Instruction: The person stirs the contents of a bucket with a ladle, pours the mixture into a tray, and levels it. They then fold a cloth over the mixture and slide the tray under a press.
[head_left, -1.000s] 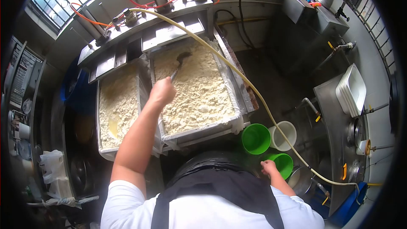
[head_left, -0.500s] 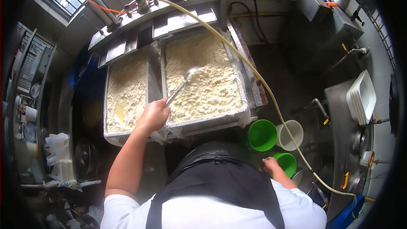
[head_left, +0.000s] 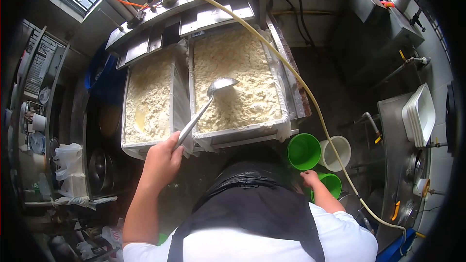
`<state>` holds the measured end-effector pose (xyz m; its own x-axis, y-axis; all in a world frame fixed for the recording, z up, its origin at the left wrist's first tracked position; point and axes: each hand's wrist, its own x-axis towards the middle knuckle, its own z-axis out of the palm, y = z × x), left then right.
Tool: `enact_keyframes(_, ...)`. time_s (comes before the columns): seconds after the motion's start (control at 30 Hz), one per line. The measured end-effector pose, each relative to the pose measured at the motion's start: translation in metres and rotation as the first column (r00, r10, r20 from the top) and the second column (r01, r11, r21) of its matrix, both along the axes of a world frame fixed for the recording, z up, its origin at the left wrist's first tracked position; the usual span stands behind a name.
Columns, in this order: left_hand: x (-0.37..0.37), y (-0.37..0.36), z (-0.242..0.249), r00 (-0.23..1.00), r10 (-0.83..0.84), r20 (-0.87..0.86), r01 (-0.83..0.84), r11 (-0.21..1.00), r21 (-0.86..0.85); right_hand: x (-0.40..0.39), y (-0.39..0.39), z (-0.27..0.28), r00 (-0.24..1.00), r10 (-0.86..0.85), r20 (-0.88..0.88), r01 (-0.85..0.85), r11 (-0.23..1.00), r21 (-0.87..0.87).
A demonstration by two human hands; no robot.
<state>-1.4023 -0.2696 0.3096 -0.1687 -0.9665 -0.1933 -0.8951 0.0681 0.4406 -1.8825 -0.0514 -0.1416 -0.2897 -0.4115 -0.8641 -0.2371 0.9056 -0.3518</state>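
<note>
My left hand (head_left: pixel 163 161) is closed around the handle of a long metal ladle (head_left: pixel 223 85). The ladle's bowl is raised over a large rectangular mold (head_left: pixel 238 133), lined with thin cloth and filled with pale, crumbly curd (head_left: pixel 242 111). To its left stands a second, narrower mold (head_left: pixel 133 147), also full of curd, with a small yellowish wet patch. My right hand (head_left: pixel 309 178) is at my side by a green bucket (head_left: pixel 332 184), its fingers loosely curled and nothing seen in them.
A metal press frame (head_left: pixel 160 43) spans the back of the molds. A yellow hose (head_left: pixel 310 94) crosses from the press down to the right. Another green bucket (head_left: pixel 304 151) and a white bucket (head_left: pixel 336 154) stand right of the molds. Stacked white trays (head_left: pixel 418 116) lean at the far right.
My left hand has drawn back toward me, and the ladle's bowl has come off the curd and turned sideways. My right hand stays by the bucket. The view has shifted slightly.
</note>
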Motion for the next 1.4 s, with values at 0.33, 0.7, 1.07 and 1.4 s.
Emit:
enact_keyframes(0.33,0.022,0.031,0.023,0.997,0.006,0.076,-0.002,0.998,-0.056,-0.002,-0.006,-0.009,0.998,0.060,-0.016,-0.060,0.998,-0.001)
enact_keyframes(0.7,0.040,0.000,-0.015,0.936,-0.147,0.319,0.195,0.973,-0.122,0.008,-0.018,-0.002,0.995,0.055,-0.078,-0.060,0.996,-0.062)
enact_keyframes(1.07,0.022,-0.134,-0.071,0.951,-0.036,0.307,0.154,0.916,-0.370,0.001,-0.002,0.000,0.996,-0.073,-0.046,0.070,0.996,-0.057)
enact_keyframes(1.4,-0.036,-0.240,-0.107,0.946,0.076,0.316,-0.039,0.992,-0.121,0.019,0.021,0.023,0.991,-0.118,-0.060,0.118,0.993,-0.010)
